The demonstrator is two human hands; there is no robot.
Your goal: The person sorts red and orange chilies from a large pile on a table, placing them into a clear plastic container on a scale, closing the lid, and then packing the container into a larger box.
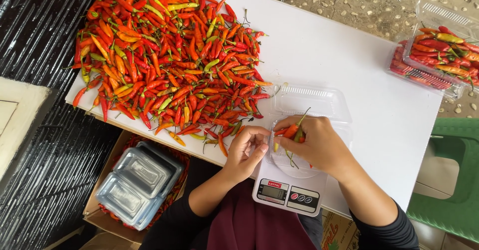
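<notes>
A big heap of red, orange and green chilies (167, 50) covers the left part of the white table (349, 65). A clear plastic clamshell box (312, 103) lies open on a small white kitchen scale (287, 190) at the table's near edge. My right hand (319, 142) holds a few chilies (294, 130) over the box's tray. My left hand (247, 150) rests beside the box at the heap's near edge, fingers curled loosely with nothing visible in them.
Filled clear boxes of chilies (439, 50) are stacked at the far right corner. A cardboard carton (100, 212) under the table holds stacked empty clear boxes (139, 182). A green plastic stool (449, 180) stands at the right on a pebbled floor.
</notes>
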